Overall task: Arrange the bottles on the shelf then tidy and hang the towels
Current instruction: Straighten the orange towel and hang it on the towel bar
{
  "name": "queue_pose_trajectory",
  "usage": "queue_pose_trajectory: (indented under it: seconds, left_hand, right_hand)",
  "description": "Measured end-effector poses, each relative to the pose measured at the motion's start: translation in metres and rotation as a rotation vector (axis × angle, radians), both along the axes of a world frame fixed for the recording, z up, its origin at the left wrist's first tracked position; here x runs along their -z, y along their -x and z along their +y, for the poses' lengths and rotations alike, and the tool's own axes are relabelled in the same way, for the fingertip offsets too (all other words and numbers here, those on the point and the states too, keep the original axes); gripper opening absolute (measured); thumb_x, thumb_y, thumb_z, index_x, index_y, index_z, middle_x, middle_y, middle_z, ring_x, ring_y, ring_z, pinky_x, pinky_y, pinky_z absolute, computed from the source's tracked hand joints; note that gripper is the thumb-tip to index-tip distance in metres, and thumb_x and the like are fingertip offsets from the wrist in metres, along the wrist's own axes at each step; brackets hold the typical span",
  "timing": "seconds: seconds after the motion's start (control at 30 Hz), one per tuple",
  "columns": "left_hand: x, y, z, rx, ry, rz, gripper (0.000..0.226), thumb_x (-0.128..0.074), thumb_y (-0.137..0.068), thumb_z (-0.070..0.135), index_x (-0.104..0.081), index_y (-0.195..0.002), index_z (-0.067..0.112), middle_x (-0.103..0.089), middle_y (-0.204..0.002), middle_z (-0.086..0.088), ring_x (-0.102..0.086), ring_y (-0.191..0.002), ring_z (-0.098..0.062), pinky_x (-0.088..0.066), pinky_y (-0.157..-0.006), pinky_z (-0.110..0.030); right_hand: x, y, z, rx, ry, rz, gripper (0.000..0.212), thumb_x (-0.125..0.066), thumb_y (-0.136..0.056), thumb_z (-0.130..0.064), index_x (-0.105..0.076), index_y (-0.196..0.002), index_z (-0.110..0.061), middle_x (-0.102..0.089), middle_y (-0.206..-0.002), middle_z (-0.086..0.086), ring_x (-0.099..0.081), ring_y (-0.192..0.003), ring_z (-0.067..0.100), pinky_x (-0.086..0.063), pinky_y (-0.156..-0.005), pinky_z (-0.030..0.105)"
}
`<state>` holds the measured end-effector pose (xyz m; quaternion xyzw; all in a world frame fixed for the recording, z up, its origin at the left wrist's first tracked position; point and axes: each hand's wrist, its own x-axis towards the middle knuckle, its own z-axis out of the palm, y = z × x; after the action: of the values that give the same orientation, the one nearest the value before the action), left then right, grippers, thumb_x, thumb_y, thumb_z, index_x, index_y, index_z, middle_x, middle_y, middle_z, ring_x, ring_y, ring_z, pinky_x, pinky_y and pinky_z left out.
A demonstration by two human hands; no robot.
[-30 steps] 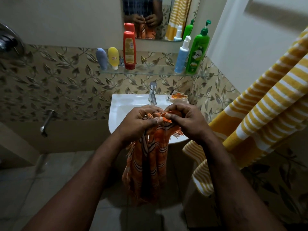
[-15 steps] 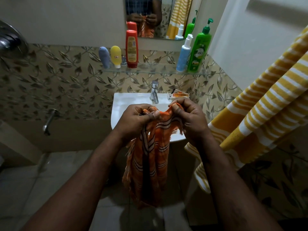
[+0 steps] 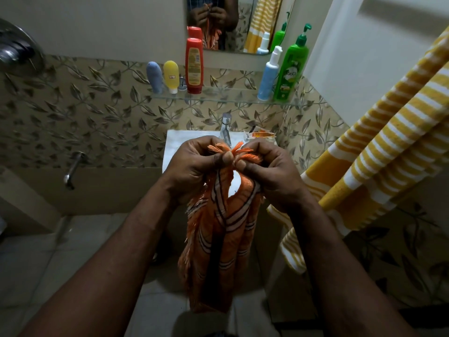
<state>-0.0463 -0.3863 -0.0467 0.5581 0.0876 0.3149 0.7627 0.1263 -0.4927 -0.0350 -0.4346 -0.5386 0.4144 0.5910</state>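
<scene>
An orange striped towel (image 3: 218, 239) with fringed ends hangs down in front of the sink. My left hand (image 3: 194, 166) and my right hand (image 3: 269, 171) both pinch its fringed top edge, thumbs almost touching. On the glass shelf (image 3: 226, 97) stand a blue bottle (image 3: 154, 77), a yellow bottle (image 3: 171, 76), a red bottle (image 3: 194, 65), a light blue pump bottle (image 3: 268, 74) and a green pump bottle (image 3: 291, 69). A yellow-and-white striped towel (image 3: 379, 161) hangs at the right.
A white sink (image 3: 175, 144) with a chrome tap (image 3: 226, 127) sits below the shelf, with a small orange packet (image 3: 262, 135) at its right corner. A mirror (image 3: 238, 20) is above. A wall spout (image 3: 73, 169) sticks out at left. The floor is tiled.
My hands have gathered the towel's top edge closer together, and the orange fringe now sticks up between my thumbs. The towel hangs more bunched.
</scene>
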Motion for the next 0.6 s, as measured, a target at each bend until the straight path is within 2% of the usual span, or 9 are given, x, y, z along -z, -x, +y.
queue_pose_trajectory:
  seconds: [0.13,0.23,0.4,0.47,0.53,0.6]
  left_hand:
    - [-0.003,-0.001,-0.004,-0.032,-0.001,-0.025,0.023,-0.091,-0.074,0.025,-0.074,-0.084,0.015,-0.069,-0.083,-0.006,-0.067,-0.074,-0.019,-0.058,-0.065,-0.030]
    - [-0.006,-0.004,-0.013,-0.127,-0.015,0.008,0.015,-0.086,-0.075,0.021,-0.074,-0.082,0.016,-0.069,-0.079,-0.001,-0.066,-0.074,-0.016,-0.057,-0.067,-0.027]
    - [-0.007,-0.013,-0.028,-0.229,-0.101,0.085,0.012,-0.077,-0.080,0.011,-0.068,-0.086,0.007,-0.071,-0.077,0.001,-0.068,-0.074,-0.011,-0.056,-0.067,-0.023]
    - [-0.007,-0.014,-0.032,-0.226,-0.104,0.094,0.009,-0.077,-0.081,0.008,-0.069,-0.085,0.009,-0.072,-0.078,0.000,-0.070,-0.076,-0.012,-0.057,-0.067,-0.024]
    - [-0.008,-0.017,-0.037,-0.251,-0.100,0.110,0.010,-0.078,-0.081,0.009,-0.069,-0.086,0.008,-0.073,-0.077,0.002,-0.070,-0.075,-0.011,-0.056,-0.067,-0.023]
    - [-0.006,-0.020,-0.040,-0.313,-0.152,0.166,0.015,-0.080,-0.082,0.016,-0.067,-0.089,0.012,-0.070,-0.076,0.006,-0.067,-0.073,-0.008,-0.055,-0.065,-0.023]
  right_hand:
    - [0.002,0.005,-0.013,-0.051,-0.006,0.028,0.018,-0.067,-0.089,0.007,-0.069,-0.094,-0.009,-0.071,-0.096,0.001,-0.067,-0.094,0.016,-0.056,-0.084,0.029]
    - [0.004,0.007,-0.020,0.012,-0.037,-0.001,0.015,-0.071,-0.085,0.005,-0.069,-0.092,-0.008,-0.070,-0.100,0.002,-0.066,-0.100,0.019,-0.055,-0.090,0.033]
    - [0.005,0.006,-0.028,0.101,0.019,-0.054,0.022,-0.078,-0.084,-0.003,-0.078,-0.095,-0.023,-0.074,-0.101,0.008,-0.072,-0.098,0.028,-0.059,-0.093,0.049]
    - [0.006,0.005,-0.031,0.146,0.018,-0.060,0.018,-0.080,-0.083,-0.006,-0.077,-0.095,-0.019,-0.073,-0.101,0.012,-0.071,-0.098,0.031,-0.059,-0.094,0.055]
    - [0.008,0.006,-0.033,0.197,0.028,-0.025,0.014,-0.081,-0.081,-0.006,-0.072,-0.090,-0.014,-0.070,-0.095,0.012,-0.069,-0.090,0.029,-0.059,-0.088,0.052]
    - [0.010,0.008,-0.036,0.272,0.042,-0.020,0.014,-0.082,-0.081,-0.006,-0.071,-0.087,-0.014,-0.070,-0.091,0.012,-0.070,-0.084,0.024,-0.061,-0.081,0.044]
